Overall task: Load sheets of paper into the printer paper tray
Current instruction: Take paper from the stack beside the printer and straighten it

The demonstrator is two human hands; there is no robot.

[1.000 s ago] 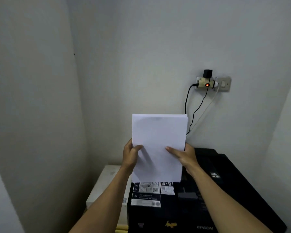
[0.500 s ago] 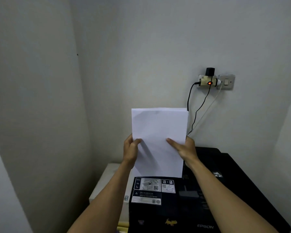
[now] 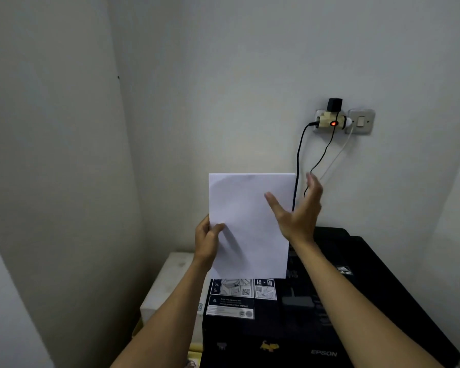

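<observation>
Printer (image 3: 316, 328): you are looking down on a black printer marked EPSON at its near edge, with white instruction stickers (image 3: 237, 298) on its left top panel.
Side cabinet (image 3: 170, 285): a pale low unit is standing just left of the printer, touching or nearly touching its side.
Left hand (image 3: 206, 241): you are pinching the lower left edge of the paper above the printer's rear left part, thumb lying on the front face and fingers curling behind.
Sheets of paper (image 3: 247, 224): you are holding a white stack upright, portrait way, above the printer, its bottom edge hanging just over the stickers. You cannot tell whether it is touching the printer or how many sheets there are.
Right hand (image 3: 298, 211): you are holding it spread wide, fingers straight and pointing up, thumb crossing in front of the paper's right part. It is gripping nothing and is hovering above the printer's rear.
Cables (image 3: 299, 166): two black leads and a white one are hanging down the wall toward the printer's back.
Wall socket (image 3: 329, 119): above and behind the printer, an adapter with a glowing red light is sitting in the socket, with a switch (image 3: 361, 122) just right of it.
</observation>
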